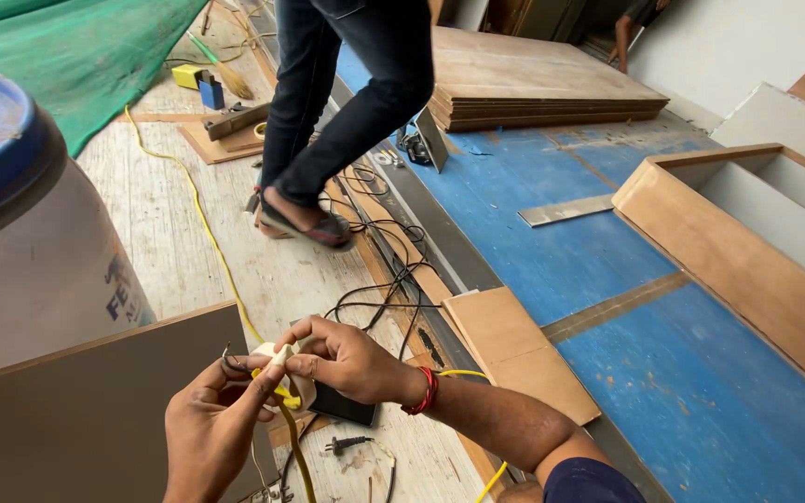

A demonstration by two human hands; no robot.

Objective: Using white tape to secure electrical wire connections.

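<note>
My left hand (209, 424) and my right hand (345, 358) meet near the bottom centre of the head view. Together they pinch a small cream-coloured plug (280, 357) joined to a yellow cable (291, 438). The left fingers also hold the cable's bare wire ends beside the plug. A red thread band circles my right wrist. The yellow cable drops between my hands toward the floor and another stretch runs away to the upper left.
Another person's legs (347, 102) step past on a sandal just ahead. Black wires (379, 279) tangle on the floor. A large white drum with a blue lid (20, 233) stands left, a brown board (86, 410) below it. Stacked plywood (533, 88), blue sheeting and a wooden box frame (747, 251) lie right.
</note>
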